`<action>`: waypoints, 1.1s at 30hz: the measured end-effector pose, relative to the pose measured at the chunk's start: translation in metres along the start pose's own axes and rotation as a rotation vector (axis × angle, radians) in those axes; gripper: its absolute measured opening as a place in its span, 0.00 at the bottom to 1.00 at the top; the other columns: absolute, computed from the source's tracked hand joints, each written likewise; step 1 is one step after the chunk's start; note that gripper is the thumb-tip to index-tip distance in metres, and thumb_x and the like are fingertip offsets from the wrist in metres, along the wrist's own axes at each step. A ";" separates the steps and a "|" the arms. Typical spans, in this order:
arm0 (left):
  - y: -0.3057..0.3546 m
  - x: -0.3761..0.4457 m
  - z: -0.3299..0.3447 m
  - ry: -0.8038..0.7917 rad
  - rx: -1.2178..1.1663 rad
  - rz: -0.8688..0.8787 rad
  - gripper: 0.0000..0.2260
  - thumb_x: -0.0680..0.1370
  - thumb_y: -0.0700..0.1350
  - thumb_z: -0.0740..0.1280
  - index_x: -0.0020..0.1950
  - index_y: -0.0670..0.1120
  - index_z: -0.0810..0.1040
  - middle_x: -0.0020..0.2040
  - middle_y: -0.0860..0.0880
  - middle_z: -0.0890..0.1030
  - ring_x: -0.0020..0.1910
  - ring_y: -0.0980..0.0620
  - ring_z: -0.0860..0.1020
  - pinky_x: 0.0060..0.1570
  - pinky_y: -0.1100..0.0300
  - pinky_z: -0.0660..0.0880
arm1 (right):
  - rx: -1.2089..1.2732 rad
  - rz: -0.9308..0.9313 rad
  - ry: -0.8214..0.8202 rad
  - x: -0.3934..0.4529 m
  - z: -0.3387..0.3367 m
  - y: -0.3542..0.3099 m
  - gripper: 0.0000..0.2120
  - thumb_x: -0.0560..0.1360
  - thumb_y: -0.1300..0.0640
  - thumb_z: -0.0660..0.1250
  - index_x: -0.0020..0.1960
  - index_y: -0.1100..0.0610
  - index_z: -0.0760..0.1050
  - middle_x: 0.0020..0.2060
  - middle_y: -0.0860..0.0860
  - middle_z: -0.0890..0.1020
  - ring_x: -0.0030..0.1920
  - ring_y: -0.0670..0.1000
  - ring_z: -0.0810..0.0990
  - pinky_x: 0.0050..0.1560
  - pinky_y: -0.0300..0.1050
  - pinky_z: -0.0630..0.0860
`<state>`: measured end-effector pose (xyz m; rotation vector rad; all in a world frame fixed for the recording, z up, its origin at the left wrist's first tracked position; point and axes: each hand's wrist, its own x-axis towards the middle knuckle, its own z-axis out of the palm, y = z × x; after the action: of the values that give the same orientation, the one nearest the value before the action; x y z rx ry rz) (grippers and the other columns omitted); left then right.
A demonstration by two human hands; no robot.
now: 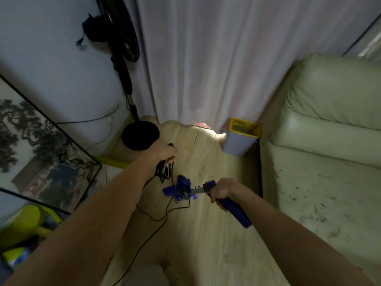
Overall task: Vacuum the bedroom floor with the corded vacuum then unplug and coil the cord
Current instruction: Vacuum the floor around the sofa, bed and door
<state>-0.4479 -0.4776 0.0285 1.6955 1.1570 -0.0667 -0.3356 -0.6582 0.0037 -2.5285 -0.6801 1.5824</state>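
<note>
A blue corded vacuum [182, 189] stands on the wooden floor [206, 234] in front of me. My right hand [221, 191] grips its blue handle, which runs back toward me. My left hand [164, 151] holds several loops of the black cord [165, 172] bunched above the floor, left of the vacuum. The rest of the cord trails in loose curves across the floor below the vacuum and runs off toward the bottom of the frame. No plug or socket shows in this view.
A black standing fan [140, 135] is at the left by the wall. A pale curtain [206, 69] hangs ahead, with a yellow-rimmed bin [241, 139] at its foot. A pale sofa [329, 141] fills the right. A framed picture [41, 151] leans at left.
</note>
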 end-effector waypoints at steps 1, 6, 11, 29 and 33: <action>-0.001 -0.005 0.008 -0.005 -0.005 0.004 0.07 0.76 0.37 0.65 0.46 0.35 0.81 0.33 0.44 0.77 0.25 0.54 0.71 0.25 0.64 0.71 | 0.056 0.016 0.012 -0.003 0.004 0.008 0.06 0.77 0.65 0.65 0.42 0.64 0.74 0.31 0.57 0.78 0.27 0.51 0.75 0.30 0.38 0.76; -0.012 -0.025 0.028 0.008 -0.027 0.026 0.09 0.76 0.37 0.66 0.35 0.39 0.77 0.29 0.46 0.76 0.24 0.55 0.71 0.27 0.65 0.72 | 0.238 0.040 0.057 -0.008 0.022 0.030 0.05 0.75 0.69 0.65 0.41 0.65 0.73 0.32 0.59 0.76 0.28 0.51 0.74 0.23 0.39 0.73; -0.036 -0.035 0.027 0.028 -0.035 -0.015 0.06 0.76 0.36 0.66 0.39 0.37 0.78 0.31 0.44 0.76 0.25 0.53 0.71 0.29 0.62 0.73 | 0.273 0.045 0.052 -0.017 0.049 0.034 0.04 0.76 0.69 0.65 0.43 0.65 0.72 0.37 0.59 0.77 0.30 0.50 0.75 0.27 0.41 0.74; -0.058 0.049 -0.072 -0.048 -0.037 0.022 0.05 0.76 0.38 0.67 0.42 0.37 0.80 0.27 0.48 0.74 0.25 0.54 0.69 0.28 0.62 0.70 | 0.303 0.062 0.194 0.063 0.028 -0.100 0.07 0.76 0.66 0.66 0.41 0.64 0.70 0.29 0.57 0.77 0.25 0.51 0.74 0.22 0.38 0.70; -0.066 0.086 -0.106 -0.066 -0.020 0.010 0.09 0.75 0.37 0.68 0.34 0.40 0.76 0.23 0.49 0.73 0.22 0.53 0.69 0.27 0.61 0.69 | 0.434 0.034 0.223 0.107 0.032 -0.141 0.08 0.75 0.69 0.64 0.38 0.64 0.69 0.21 0.56 0.75 0.14 0.48 0.70 0.20 0.34 0.68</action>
<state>-0.4978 -0.3414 -0.0150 1.6691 1.0972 -0.1035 -0.3701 -0.4929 -0.0590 -2.3428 -0.2363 1.2598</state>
